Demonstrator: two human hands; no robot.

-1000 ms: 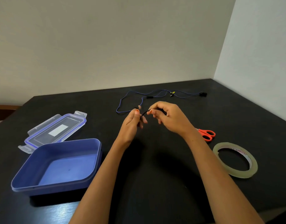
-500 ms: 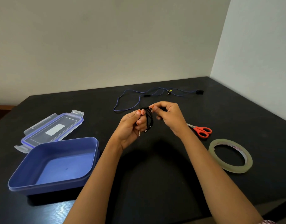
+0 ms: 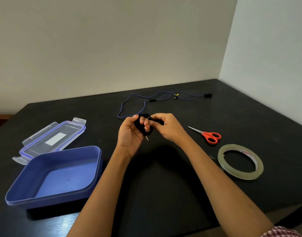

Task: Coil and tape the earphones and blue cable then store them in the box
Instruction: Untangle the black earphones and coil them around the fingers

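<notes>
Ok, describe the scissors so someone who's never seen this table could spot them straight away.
Start at the black table and look to the right of the person's right hand. The scissors lie flat there, between that hand and the roll of clear tape, blades pointing toward the hand. Their bright orange-red handles are the only warm colour on the table.

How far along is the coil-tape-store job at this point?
Nothing finished. In hand: black earphones wound around left hand, right hand feeding wire. Left: taping from clear tape roll, coiling the loose blue cable, storing both in the empty blue plastic box.
</notes>
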